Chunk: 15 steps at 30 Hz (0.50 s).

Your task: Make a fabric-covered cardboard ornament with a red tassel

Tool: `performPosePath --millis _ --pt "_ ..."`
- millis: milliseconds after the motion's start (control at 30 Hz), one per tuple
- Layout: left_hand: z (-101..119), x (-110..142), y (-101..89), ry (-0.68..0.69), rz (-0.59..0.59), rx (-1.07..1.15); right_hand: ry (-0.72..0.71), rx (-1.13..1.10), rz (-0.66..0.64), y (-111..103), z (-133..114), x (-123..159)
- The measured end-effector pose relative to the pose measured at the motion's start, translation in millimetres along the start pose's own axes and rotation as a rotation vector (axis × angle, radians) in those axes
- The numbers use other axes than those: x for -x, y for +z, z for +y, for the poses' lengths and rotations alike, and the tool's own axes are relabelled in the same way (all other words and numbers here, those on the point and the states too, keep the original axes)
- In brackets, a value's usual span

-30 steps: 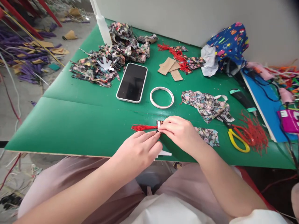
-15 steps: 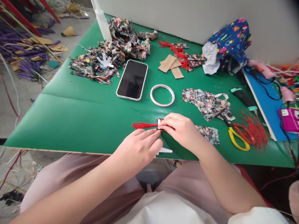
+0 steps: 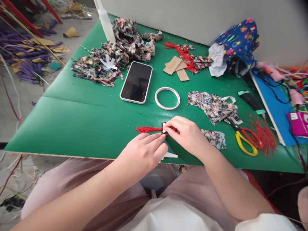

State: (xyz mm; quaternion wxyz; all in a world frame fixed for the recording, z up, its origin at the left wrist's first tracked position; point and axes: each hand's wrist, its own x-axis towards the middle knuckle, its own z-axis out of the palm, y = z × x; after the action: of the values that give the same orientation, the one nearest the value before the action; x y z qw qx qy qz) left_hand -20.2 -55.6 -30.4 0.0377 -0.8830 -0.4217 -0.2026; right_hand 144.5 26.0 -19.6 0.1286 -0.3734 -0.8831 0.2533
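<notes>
A red tassel [image 3: 147, 129] lies on the green table [image 3: 79, 122] near its front edge, its right end joined to a small dark fabric piece [image 3: 164, 128] with a white strip. My right hand [image 3: 186, 133] is closed in a pinch on that small piece. My left hand [image 3: 144, 154] rests beside it with its fingers stretched flat, the fingertips pressing against the piece just below the tassel's end.
A phone [image 3: 136, 82] and a white tape ring [image 3: 167, 98] lie beyond my hands. Floral fabric scraps [image 3: 211, 106] and yellow-handled scissors [image 3: 243, 139] with red threads sit to the right. A fabric pile [image 3: 113, 57], cardboard pieces [image 3: 175, 66] and a blue patterned bag [image 3: 237, 41] are at the back.
My right hand's fingers shifted slightly on the small piece. The view tilted a little; the tassel and left hand stay in place.
</notes>
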Motion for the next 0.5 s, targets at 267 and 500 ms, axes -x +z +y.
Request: performPosePath --millis 267,500 --pt "0.4 0.3 0.0 -0.006 -0.021 0.004 -0.005 0.041 0.034 7.1 2.4 1.2" --pt "1.9 -0.8 -0.4 -0.022 -0.023 0.009 -0.042 0.096 0.016 7.8 -0.2 1.2"
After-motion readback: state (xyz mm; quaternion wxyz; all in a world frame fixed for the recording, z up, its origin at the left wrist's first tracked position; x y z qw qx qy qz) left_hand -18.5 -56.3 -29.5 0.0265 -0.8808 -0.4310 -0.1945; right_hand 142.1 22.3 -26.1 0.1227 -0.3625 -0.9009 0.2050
